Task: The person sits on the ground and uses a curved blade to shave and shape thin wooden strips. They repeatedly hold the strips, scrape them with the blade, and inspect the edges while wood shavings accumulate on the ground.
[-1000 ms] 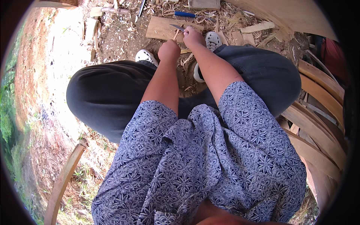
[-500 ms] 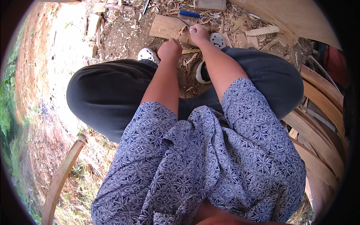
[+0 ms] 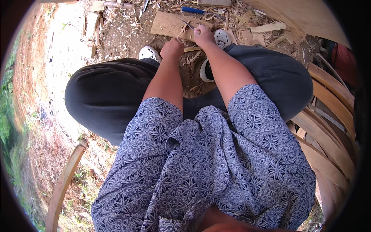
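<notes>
My right hand point(image 3: 204, 36) is closed round the handle of a knife, its narrow blade point(image 3: 187, 24) pointing away and to the left. A thin wooden stick point(image 3: 181, 32) stands out from the closed fingers of my left hand point(image 3: 172, 49), just left of the blade. Both hands are close together over the near edge of a flat wooden board point(image 3: 164, 24) lying on the ground between my feet. Most of the knife handle is hidden in my fist.
A blue-handled tool point(image 3: 193, 10) lies beyond the board. Wood offcuts point(image 3: 268, 28) and shavings litter the dirt. At right, curved timbers point(image 3: 328, 96) are stacked; a curved wooden piece point(image 3: 65, 181) stands at lower left. White clogs point(image 3: 150, 53) are on my feet.
The stick in my left hand shows more plainly now. The knife blade has moved a little up and left, and the whole view has shifted slightly.
</notes>
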A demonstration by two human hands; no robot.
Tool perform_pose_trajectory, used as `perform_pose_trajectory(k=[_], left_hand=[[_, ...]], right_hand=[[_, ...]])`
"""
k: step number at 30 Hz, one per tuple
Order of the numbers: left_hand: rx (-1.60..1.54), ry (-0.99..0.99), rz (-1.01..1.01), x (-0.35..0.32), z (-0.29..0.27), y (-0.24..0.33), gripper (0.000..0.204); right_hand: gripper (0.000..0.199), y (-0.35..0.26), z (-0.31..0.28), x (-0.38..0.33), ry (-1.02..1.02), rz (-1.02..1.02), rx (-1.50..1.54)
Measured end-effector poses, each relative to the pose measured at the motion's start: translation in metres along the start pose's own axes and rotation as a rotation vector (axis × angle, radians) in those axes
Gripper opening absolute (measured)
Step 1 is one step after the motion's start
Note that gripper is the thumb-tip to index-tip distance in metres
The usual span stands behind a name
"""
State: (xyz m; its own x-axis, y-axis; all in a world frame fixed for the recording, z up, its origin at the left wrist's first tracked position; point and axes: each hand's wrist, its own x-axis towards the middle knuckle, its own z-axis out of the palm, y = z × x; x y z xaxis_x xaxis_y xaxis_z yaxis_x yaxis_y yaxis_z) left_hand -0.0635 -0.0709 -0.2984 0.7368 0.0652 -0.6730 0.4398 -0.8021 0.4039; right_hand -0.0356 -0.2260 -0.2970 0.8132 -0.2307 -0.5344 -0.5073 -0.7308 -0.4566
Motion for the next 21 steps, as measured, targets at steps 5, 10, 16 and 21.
perform_pose_trajectory(k=[5, 10, 16, 21], left_hand=[[-0.012, 0.005, -0.006, 0.005, 0.010, -0.004, 0.055], [-0.017, 0.016, -0.003, 0.003, 0.012, -0.003, 0.054], [0.063, 0.079, 0.000, 0.008, 0.016, -0.005, 0.052], [0.052, 0.080, 0.026, 0.014, 0.014, -0.007, 0.051]], right_hand=[[0.018, -0.010, 0.005, -0.004, -0.001, 0.063, -0.084], [0.016, -0.015, 0.007, -0.011, 0.025, 0.056, -0.074], [0.015, -0.020, 0.005, -0.010, 0.011, 0.055, -0.096], [0.017, -0.006, 0.022, 0.005, 0.062, 0.047, 0.059]])
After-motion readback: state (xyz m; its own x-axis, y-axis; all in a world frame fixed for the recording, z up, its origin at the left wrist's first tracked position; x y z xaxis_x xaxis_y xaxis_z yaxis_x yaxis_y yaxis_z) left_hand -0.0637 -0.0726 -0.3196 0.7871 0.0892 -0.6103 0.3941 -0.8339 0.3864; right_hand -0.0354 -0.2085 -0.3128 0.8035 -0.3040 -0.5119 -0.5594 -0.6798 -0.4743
